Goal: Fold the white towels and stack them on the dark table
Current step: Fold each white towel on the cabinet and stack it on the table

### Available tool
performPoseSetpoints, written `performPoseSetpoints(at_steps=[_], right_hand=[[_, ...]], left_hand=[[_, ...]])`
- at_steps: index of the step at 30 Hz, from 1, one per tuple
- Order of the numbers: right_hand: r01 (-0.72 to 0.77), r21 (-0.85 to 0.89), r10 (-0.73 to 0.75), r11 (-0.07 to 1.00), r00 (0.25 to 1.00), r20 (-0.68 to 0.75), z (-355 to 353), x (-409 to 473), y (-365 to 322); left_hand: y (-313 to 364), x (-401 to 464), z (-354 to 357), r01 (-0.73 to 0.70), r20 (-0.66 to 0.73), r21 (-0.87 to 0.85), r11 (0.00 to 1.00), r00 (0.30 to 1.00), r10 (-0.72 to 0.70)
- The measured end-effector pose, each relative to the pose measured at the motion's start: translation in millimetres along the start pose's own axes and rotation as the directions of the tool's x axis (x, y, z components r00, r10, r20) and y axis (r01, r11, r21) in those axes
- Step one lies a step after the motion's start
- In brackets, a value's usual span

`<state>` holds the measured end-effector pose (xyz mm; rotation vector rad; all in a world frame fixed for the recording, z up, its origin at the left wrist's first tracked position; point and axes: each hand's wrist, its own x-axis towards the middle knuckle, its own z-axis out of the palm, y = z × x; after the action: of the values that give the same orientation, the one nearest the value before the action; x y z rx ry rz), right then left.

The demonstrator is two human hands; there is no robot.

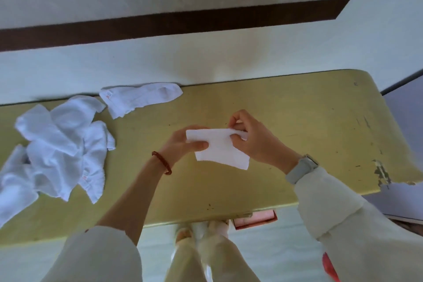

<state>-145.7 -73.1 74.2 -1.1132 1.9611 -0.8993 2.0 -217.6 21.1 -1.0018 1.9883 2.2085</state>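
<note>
A: Where is the towel being folded?

B: Held just above the middle of the yellow-green table, between both hands, already doubled into a small rectangle that hangs a little lower on the right

A: How do the hands hold it?

B: The left hand comes from below left, thumb across the front of the left edge, fingers behind. The right hand reaches in from the right, thumb and fingertips pinching the top right corner. Both have fingers curled on the cloth

A: What would make this fold neat?

B: I judge: match corners, keep the top edge taut, then lay it flat and press the crease

A: And the rest?

B: A loose pile lies at the left; one towel by the wall. No stack is in view yet
</note>
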Motion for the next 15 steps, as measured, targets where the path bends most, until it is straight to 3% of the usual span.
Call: performPoseSetpoints(at_steps=[4,7,9,13,15], right_hand=[[-0.084,0.262,0.087,0.961,0.996,0.001,25,5,-19],[-0.240,0.453,0.181,0.858,0.969,0.171,67,5,-35],[-0.299,0.467,0.175,0.832,0.940,0.292,109,-2,-56],[-0.182,0.433,0.030,0.883,0.942,0.334,214,-36,-126],[-0.042,0.353,-0.074,0.934,0.948,0.308,278,-67,-171]], left_hand=[[-2,-50,-22,-0.046,-0.140,-0.129,0.991,0.990,0.027],[-7,-103,-43,-0.086,-0.239,-0.219,0.972,0.970,0.032],[-18,-149,-61,-0.110,-0.319,-0.338,0.935,0.948,-0.003],[-60,-271,-102,-0.200,-0.516,-0.480,0.854,0.852,-0.090],[-95,-346,-120,-0.204,-0.637,-0.478,0.855,0.750,-0.177]])
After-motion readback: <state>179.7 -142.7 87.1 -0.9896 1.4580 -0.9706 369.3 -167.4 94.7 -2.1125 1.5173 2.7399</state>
